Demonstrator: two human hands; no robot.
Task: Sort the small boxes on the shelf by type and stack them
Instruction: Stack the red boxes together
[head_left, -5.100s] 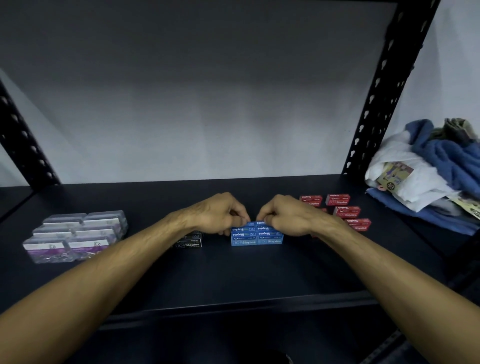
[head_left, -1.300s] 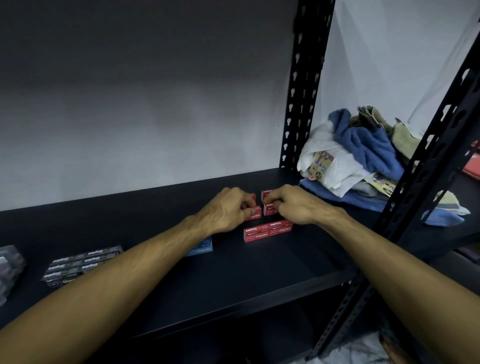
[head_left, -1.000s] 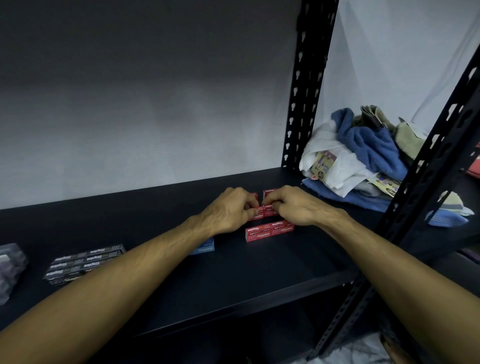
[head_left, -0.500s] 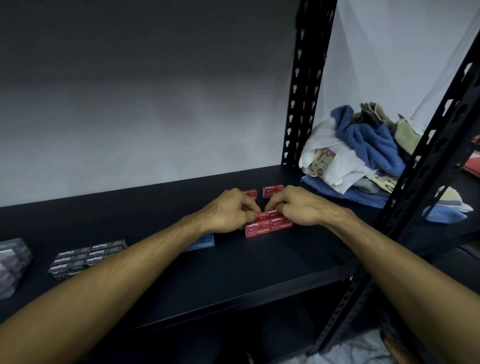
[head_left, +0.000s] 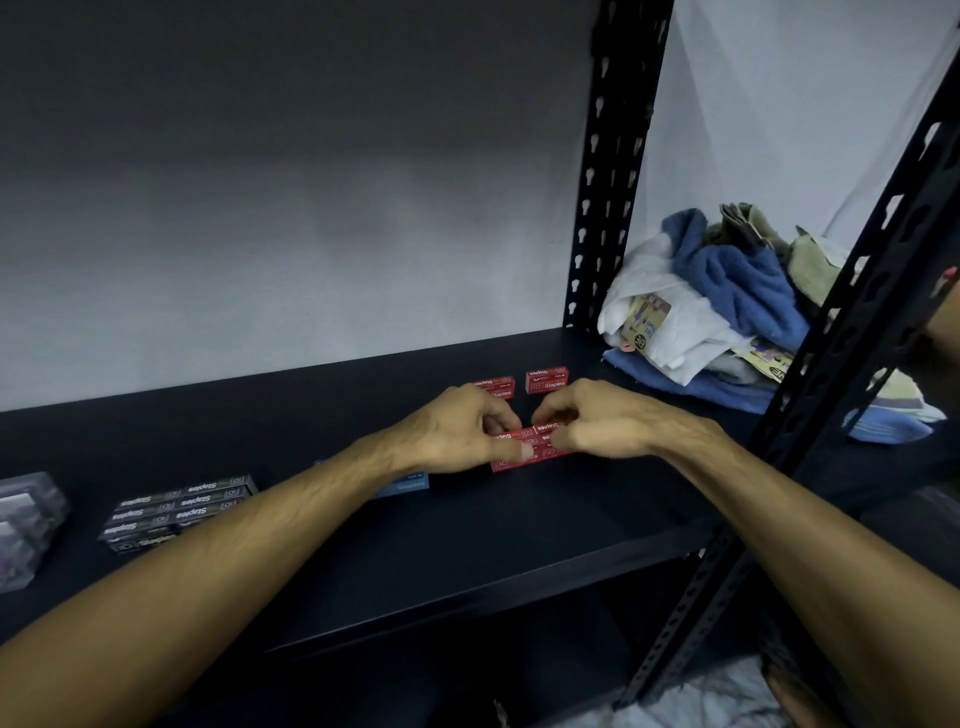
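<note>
**On the black shelf: the red staple boxes being stacked, other types already grouped**

On the shelf (head_left: 467, 545), taken here as the landmark, I work near the middle of its depth, toward its right-hand post (head_left: 605, 208). My left hand (head_left: 457, 431) and my right hand (head_left: 597, 421) meet over the red stack (head_left: 530, 457); the fingers of each curl round a red box on the stack's upper layer, one box per hand, the two side by side and touching. I judge these boxes to be settling into place rather than released.

Done, as far as can be seen: the black staple boxes (head_left: 176, 506) sit stacked toward the shelf's left end, with clear boxes (head_left: 26, 519) at its far left edge. A blue box (head_left: 408, 483) shows just behind my left forearm; how many lie there is hidden.

Left: two loose red boxes (head_left: 546, 379) stand nearer the shelf's back wall, just behind my hands, apart from the stack. By my reading they go on next.

Beyond the post lies a heap of cloths (head_left: 727, 291), outside the task.
</note>
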